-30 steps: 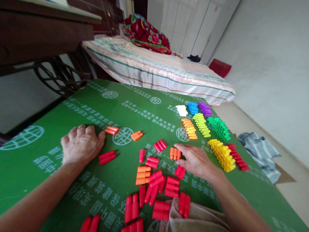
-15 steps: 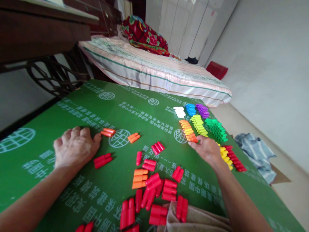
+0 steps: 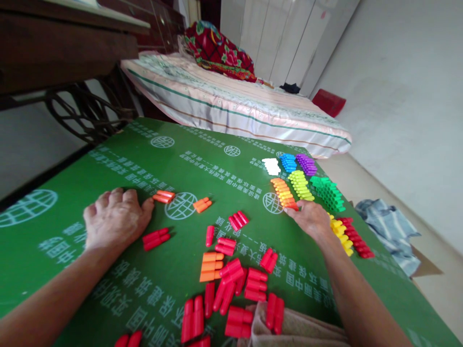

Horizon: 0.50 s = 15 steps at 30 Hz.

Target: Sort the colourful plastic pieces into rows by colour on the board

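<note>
My left hand [image 3: 115, 217] lies palm down on the green board, holding nothing, its thumb tip beside an orange bullet-shaped block piece [image 3: 163, 196]. At the near end of a row of orange pieces [image 3: 282, 189], my right hand [image 3: 310, 216] has thumb and forefinger closed on the last piece, which they partly cover. Another orange piece [image 3: 202, 204] lies right of the left hand, and a red piece [image 3: 156, 239] is below it. Many red pieces [image 3: 231, 271] are scattered at the front, some overlapping, with an orange one [image 3: 211, 266] among them.
White [image 3: 271, 166], blue [image 3: 288, 163], purple [image 3: 306, 165], lime [image 3: 301, 185], green [image 3: 328, 193], yellow [image 3: 341, 234] and red [image 3: 357, 237] groups stand along the board's right side. A folded cloth [image 3: 292, 325] lies at the front edge. Beyond is a bed [image 3: 231, 108].
The whole view has shifted slightly right. My right thumb sits a little nearer along the end of the orange row; my left hand stays in place on the board.
</note>
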Each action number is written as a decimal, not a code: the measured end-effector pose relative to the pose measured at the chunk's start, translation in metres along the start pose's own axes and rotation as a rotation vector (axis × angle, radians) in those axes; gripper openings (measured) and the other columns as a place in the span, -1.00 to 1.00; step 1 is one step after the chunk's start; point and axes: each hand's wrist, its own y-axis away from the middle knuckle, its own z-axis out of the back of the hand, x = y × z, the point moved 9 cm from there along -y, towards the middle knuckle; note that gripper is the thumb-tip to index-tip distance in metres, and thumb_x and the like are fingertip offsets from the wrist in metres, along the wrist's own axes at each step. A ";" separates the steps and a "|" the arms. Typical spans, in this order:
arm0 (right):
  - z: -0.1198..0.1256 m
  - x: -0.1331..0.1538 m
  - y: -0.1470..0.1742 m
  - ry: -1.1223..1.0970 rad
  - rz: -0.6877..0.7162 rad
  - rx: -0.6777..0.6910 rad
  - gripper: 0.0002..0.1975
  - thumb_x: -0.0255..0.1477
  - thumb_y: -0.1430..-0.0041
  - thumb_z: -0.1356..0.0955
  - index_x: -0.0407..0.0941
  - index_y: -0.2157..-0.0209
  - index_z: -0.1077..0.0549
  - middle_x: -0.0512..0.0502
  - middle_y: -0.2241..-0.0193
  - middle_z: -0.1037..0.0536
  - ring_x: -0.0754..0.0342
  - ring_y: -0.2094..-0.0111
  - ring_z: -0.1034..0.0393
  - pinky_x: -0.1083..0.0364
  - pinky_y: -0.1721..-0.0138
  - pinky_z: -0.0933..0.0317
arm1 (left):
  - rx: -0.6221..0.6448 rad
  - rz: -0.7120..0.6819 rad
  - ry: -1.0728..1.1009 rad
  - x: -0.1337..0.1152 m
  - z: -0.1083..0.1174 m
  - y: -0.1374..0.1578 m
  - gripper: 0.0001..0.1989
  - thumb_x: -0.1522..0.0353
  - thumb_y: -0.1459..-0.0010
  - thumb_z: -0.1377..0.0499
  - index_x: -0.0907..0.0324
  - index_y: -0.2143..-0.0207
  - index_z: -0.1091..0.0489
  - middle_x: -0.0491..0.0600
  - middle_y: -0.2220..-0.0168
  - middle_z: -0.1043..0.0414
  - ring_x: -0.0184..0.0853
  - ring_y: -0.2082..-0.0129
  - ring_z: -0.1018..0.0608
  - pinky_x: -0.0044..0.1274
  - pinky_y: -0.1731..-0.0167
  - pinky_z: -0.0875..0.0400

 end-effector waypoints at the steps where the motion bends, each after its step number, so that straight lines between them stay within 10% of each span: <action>1: -0.001 0.000 0.000 0.002 -0.001 0.000 -0.52 0.00 -0.15 -0.26 -0.04 0.13 -0.54 -0.15 0.30 -0.61 -0.08 0.21 -0.50 0.09 0.37 -0.23 | -0.005 -0.001 0.000 0.000 0.000 0.000 -0.28 0.02 -0.16 0.34 0.34 -0.02 -0.27 0.33 -0.14 -0.21 0.14 -0.19 -0.20 -0.09 -0.11 -0.17; 15: -0.003 -0.003 -0.001 0.022 -0.006 -0.020 -0.49 -0.01 -0.18 -0.23 -0.06 0.05 -0.50 -0.17 0.28 -0.61 -0.08 0.18 -0.49 0.08 0.33 -0.25 | -0.024 -0.016 0.000 0.002 -0.002 0.000 -0.30 0.02 -0.17 0.31 0.34 -0.02 -0.27 0.33 -0.14 -0.21 0.14 -0.19 -0.20 -0.09 -0.10 -0.18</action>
